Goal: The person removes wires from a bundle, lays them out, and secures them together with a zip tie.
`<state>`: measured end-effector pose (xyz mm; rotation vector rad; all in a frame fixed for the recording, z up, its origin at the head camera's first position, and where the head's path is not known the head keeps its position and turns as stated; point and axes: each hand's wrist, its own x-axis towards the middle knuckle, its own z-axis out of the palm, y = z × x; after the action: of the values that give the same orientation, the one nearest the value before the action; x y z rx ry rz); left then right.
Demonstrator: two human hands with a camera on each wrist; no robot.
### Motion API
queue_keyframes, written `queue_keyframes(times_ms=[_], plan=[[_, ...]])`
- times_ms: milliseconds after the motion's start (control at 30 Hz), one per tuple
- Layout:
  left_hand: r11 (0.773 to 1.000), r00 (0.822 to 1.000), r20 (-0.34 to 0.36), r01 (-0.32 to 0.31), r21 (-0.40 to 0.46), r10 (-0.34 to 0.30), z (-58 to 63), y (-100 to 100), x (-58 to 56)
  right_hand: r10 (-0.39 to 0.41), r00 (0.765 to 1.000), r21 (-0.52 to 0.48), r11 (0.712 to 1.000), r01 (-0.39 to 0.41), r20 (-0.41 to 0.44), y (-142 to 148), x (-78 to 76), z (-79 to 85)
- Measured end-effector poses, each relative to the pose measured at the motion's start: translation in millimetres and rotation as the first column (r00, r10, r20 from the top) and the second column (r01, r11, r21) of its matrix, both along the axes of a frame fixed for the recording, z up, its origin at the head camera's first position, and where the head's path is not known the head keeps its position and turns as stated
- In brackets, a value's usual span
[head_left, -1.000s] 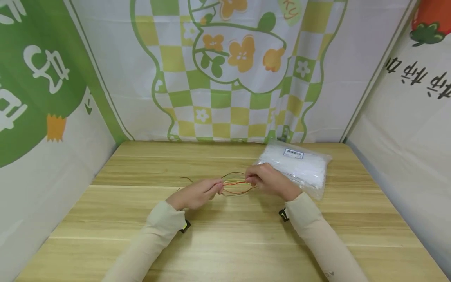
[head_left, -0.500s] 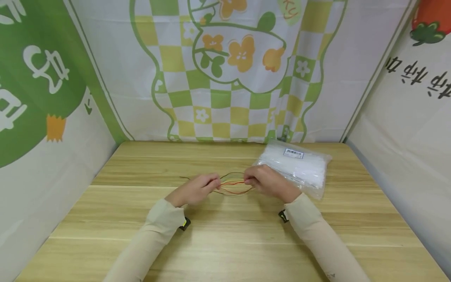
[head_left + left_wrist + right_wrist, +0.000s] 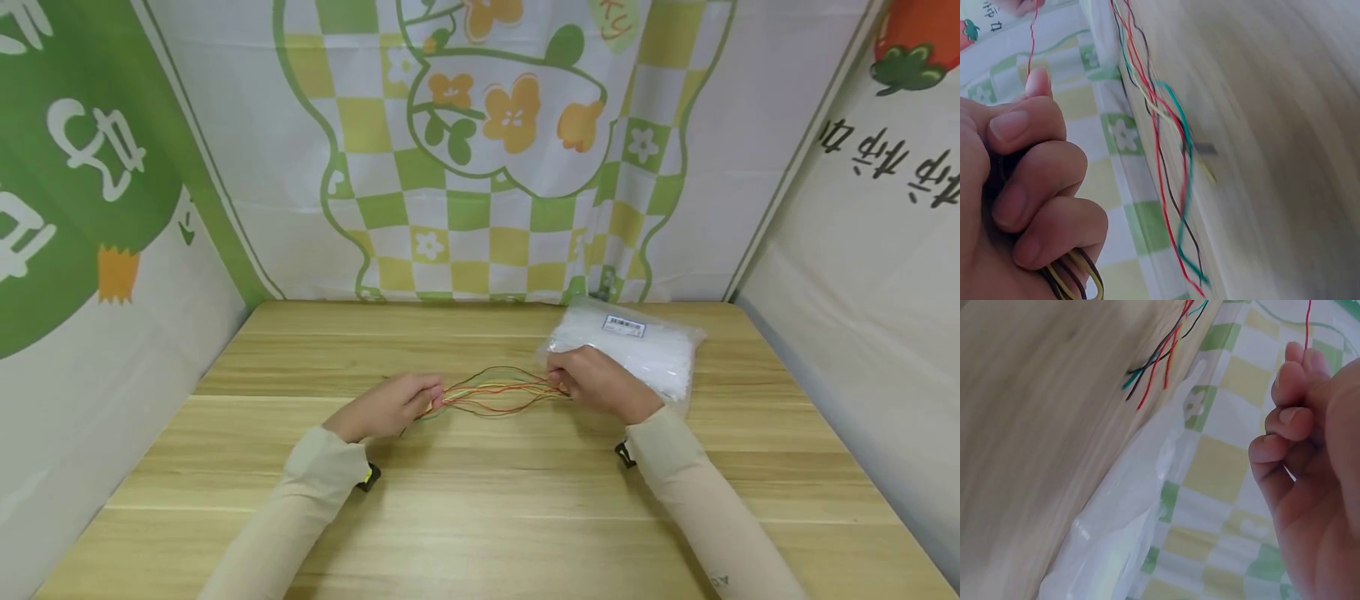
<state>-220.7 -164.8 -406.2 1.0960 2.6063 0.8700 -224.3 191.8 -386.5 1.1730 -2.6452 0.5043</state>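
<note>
Several thin wires point(image 3: 502, 410) in red, black, green and yellow lie spread on the table between my hands. In the left wrist view the loose wires point(image 3: 1159, 119) rest beside my left hand point(image 3: 393, 406). That hand is curled round a folded bundle of black and yellow wires point(image 3: 1088, 272). A red wire point(image 3: 1032, 40) runs up from its thumb and fingertip towards my right hand point(image 3: 596, 382). My right thumb and forefinger pinch a red wire point(image 3: 1308, 325), the other fingers bent with nothing else visible in them. Wire ends point(image 3: 1141, 394) lie on the table below.
A clear plastic bag point(image 3: 667, 350) of white contents with a barcode label lies at the back right, partly behind my right hand. A printed curtain point(image 3: 472, 250) hangs along the table's point(image 3: 480, 517) back edge, with more printed cloth on both sides.
My hands have moved apart, the left one to the left and the right one to the right. More of the wires on the table now shows between them.
</note>
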Motion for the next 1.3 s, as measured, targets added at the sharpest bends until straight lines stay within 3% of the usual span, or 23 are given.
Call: queue_keyframes(times_ms=[200,400,767,1067,1300], plan=[[0.999,0.997,-0.071,-0.023,-0.045,0.020,-0.5,-14,2.1,-0.013,1.000,0.023,1.000,0.014,-0.007,8,-2.5,-4.4],[0.991,0.987,-0.144,-0.088,-0.105,0.072,-2.6,-25,2.8,-0.046,0.999,0.049,0.998,0.045,0.009,14,-5.2,-10.3],[0.985,0.987,-0.104,-0.134,-0.108,0.122,-4.5,-38,0.9,-0.003,0.992,-0.031,0.999,0.008,0.129,13,-5.4,-7.9],[0.985,0.978,-0.178,-0.133,-0.111,0.112,-6.0,-43,1.0,-0.016,1.000,0.024,1.000,0.016,0.003,12,-8.3,-14.0],[0.987,0.964,-0.230,-0.149,-0.060,0.132,-6.6,-44,1.5,-0.015,0.998,0.051,0.999,0.018,-0.061,11,-8.8,-17.1]])
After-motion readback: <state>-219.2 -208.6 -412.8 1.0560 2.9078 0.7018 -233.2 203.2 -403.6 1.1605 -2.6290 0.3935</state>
